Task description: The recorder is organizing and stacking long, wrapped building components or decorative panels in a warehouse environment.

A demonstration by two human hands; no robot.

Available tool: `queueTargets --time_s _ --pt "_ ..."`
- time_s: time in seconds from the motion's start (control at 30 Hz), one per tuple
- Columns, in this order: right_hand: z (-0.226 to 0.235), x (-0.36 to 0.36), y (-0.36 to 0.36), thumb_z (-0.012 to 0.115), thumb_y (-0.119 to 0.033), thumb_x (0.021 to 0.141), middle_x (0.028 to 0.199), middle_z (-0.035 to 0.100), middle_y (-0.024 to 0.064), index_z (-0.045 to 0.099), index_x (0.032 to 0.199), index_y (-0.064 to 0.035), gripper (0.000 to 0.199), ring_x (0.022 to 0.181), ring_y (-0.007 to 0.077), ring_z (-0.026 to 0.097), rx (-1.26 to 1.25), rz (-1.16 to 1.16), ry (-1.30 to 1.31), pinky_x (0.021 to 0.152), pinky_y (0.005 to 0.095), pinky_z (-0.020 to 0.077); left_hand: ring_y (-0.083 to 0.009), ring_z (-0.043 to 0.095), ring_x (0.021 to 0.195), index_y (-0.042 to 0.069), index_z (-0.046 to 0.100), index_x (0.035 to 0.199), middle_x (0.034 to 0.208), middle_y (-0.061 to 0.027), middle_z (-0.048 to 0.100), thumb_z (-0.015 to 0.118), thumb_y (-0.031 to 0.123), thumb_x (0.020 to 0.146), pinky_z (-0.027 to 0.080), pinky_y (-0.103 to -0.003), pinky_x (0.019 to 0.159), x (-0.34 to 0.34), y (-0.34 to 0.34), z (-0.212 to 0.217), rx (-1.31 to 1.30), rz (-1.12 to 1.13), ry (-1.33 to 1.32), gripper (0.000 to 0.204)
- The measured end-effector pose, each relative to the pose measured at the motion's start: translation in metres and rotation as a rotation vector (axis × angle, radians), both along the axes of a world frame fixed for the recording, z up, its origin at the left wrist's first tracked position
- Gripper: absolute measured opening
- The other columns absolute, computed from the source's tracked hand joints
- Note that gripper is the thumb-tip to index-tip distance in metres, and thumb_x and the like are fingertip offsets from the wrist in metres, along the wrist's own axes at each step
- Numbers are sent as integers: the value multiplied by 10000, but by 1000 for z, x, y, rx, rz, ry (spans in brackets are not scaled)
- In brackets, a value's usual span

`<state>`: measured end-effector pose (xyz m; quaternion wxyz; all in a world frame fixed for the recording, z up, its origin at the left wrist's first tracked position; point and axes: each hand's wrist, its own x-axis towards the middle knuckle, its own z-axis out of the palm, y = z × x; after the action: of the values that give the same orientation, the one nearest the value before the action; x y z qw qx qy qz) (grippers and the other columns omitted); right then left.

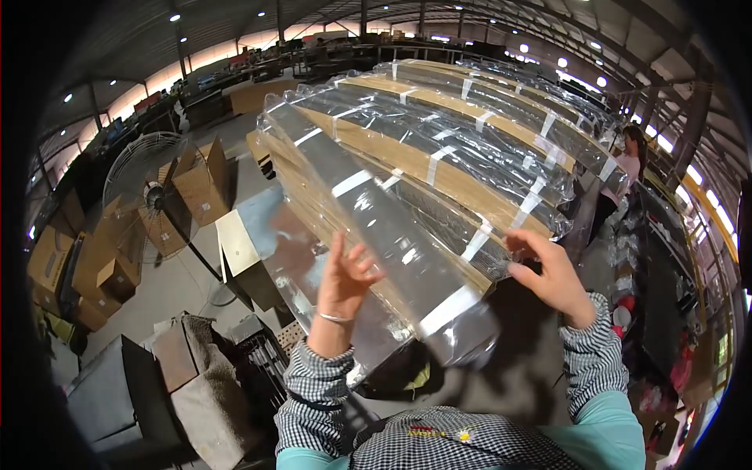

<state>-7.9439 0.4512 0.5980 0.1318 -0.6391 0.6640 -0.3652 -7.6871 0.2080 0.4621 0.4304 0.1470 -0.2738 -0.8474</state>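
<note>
A long dark grey package (392, 231) in clear plastic film, banded with white strips, lies slanted along the near side of a stack. Its near end is slightly blurred and juts out towards me. My left hand (345, 283) is raised at its left edge with the fingers spread; whether it touches the film I cannot tell. To the right of that near end, my right hand (552, 274) has its thumb and curved fingers apart, close to the corner of the stack. Several similar wrapped packages with brown cardboard strips (454, 176) lie side by side beyond.
A metal work table (266, 227) supports the stack. At the left stand a pedestal fan (157, 196) and several cardboard boxes (202, 184). A cloth-draped stand (207, 392) is at the lower left. Another person (629, 160) stands at the stack's right end, near a cluttered bench (666, 274).
</note>
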Motion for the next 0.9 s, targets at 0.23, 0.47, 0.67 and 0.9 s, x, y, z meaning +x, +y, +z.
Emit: queueTargets --time_s 0.23,0.47,0.67,0.9 --pt "-51 14 -47 720 -258 844 1046 614 168 565 1215 8 482 871 311 606 33 -136 176 831 421 501 -274 717 920 32 623 1197 1076 -130 715 669 354 932 611 -418 769 62 -15 -79 272 -140 234 419" --pt "-222 103 -93 725 86 727 1473 395 142 155 1534 11 991 1329 239 425 192 172 -984 1057 353 401 -287 627 1149 81 550 1351 1302 -112 626 647 500 904 518 -464 974 52 -2 -186 218 -25 570 621" --pt "-345 112 -98 832 -189 649 1208 497 246 288 1483 -24 1010 1105 445 524 185 -27 21 933 463 467 -281 623 1128 76 533 1362 1276 -107 635 625 597 873 508 -433 980 65 18 -318 459 136 424 720" --pt "-431 107 -59 775 -255 746 1187 490 201 319 1481 -30 893 1085 408 517 335 -23 212 912 481 446 -290 567 1219 94 516 1386 1353 -109 586 581 611 888 475 -464 1024 58 38 -431 622 135 188 721"
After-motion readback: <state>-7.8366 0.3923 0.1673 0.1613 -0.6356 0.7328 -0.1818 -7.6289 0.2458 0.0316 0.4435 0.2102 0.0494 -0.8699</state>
